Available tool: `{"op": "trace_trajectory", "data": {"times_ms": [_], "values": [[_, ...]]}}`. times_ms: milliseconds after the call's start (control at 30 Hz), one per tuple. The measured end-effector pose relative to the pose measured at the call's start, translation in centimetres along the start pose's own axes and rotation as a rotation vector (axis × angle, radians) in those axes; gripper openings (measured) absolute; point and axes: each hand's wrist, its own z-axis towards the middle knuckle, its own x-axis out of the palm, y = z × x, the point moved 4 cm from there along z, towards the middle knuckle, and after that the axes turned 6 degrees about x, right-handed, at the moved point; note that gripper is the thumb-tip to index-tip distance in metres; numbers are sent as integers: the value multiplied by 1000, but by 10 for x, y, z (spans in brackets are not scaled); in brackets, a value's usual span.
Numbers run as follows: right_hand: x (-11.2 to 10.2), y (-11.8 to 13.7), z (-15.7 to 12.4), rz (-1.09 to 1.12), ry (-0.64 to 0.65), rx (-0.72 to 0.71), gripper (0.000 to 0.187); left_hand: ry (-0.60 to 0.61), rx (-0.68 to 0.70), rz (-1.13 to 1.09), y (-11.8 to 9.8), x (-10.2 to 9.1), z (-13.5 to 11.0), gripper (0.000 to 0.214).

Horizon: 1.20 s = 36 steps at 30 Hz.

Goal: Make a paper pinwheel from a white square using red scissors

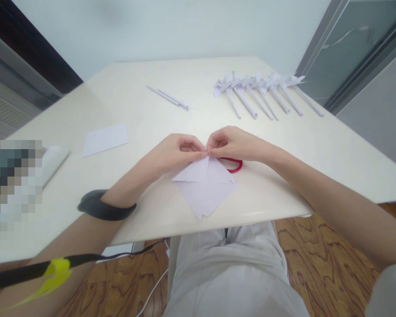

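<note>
A white paper sheet (206, 193), partly cut or folded so that it forms pointed flaps, hangs tip-down at the table's near edge. My left hand (181, 152) pinches its top between thumb and forefinger. Right beside it, my right hand (232, 143) pinches the same top point, fingertips nearly touching those of the left. Just behind the paper, under my right hand, lies a pair of scissors with a red handle (235, 166); the blades are hidden. A black band (108, 206) circles my left wrist.
Several paper pinwheels on rolled paper sticks (260, 90) lie in a row at the back right. Rolled paper sticks (168, 97) rest further left. A flat paper piece (105, 139) lies at left, near a blurred-out object (9, 185). A black strap with a yellow ribbon (57, 273) crosses my left arm.
</note>
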Motion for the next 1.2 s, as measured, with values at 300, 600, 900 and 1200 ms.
{"op": "trace_trajectory", "data": {"times_ms": [300, 600, 900, 1200], "values": [[0, 0, 0, 23, -11, -24, 15, -62, 11, 25, 0, -3, -1, 14], [1, -1, 2, 17, -101, 9, 7, -161, 164, 229, -14, -1, -4, 12], [3, -5, 0, 101, -181, 79, 9, -202, 259, 363, -26, 4, -7, 11], [-9, 12, -3, 308, 11, -196, 3, -207, 83, -133, -16, -9, -6, 14]]}}
